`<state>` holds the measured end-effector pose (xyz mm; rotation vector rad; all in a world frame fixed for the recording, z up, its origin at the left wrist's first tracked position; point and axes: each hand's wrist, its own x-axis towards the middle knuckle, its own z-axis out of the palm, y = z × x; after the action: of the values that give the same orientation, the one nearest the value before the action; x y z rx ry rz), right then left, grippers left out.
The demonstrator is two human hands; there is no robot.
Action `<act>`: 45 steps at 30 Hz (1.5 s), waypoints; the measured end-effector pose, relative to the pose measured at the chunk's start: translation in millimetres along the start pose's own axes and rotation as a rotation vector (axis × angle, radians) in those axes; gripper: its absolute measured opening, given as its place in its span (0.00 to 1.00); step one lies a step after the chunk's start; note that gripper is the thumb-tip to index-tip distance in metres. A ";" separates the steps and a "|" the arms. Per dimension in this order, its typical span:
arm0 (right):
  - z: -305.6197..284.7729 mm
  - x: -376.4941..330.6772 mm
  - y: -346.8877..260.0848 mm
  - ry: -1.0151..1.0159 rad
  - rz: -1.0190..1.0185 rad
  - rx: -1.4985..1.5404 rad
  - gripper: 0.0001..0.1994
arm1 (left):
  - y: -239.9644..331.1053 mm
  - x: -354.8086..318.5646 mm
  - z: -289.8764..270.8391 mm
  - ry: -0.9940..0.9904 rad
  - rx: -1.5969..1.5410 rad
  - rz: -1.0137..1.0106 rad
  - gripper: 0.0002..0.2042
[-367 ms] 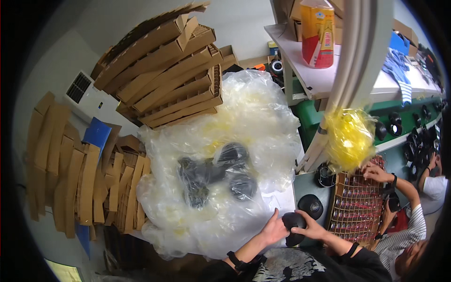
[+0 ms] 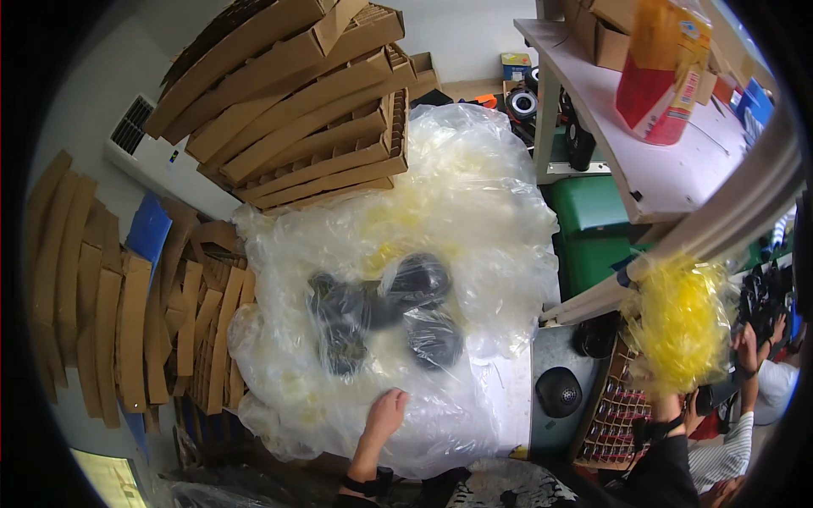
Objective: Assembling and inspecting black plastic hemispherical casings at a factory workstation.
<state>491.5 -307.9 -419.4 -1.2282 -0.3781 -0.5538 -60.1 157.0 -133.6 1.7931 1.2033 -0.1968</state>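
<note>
Loose folds of clear crumpled plastic film [image 2: 487, 237], through which black rounded shells [image 2: 423, 278] showed ahead of my left hand [image 2: 385, 415] (grip unclear), could have snagged, dragging them, while a bulging shiny yellow plastic bundle [image 2: 684, 317] hid my right hand [image 2: 666, 405], grip untellable, inviting a fumble

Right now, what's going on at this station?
A person has the left hand at the near side of a heap of clear plastic bags; whether it touches them is unclear. Black rounded parts show through the plastic. The right forearm reaches up to a crinkled yellow-tinted plastic bag, which hides the hand, so its grip can't be told. A black domed part with a perforated disc sits beside a partitioned cardboard tray on the right.
</note>
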 end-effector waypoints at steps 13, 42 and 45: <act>104.2 2.7 5.4 -0.571 0.033 -0.428 0.08 | 51.1 68.9 30.4 0.413 0.644 0.498 0.26; 345.1 -73.9 -532.8 -1.544 0.290 -0.203 0.15 | 94.3 -162.6 33.9 0.995 0.127 1.152 0.30; 336.3 -74.6 -533.9 -1.458 0.302 -0.105 0.15 | 100.3 -164.0 34.6 1.031 0.193 1.248 0.29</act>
<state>125.2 -96.2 54.6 -1.5908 -1.3457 0.7016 -51.8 17.1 2.5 2.5526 0.4118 1.4977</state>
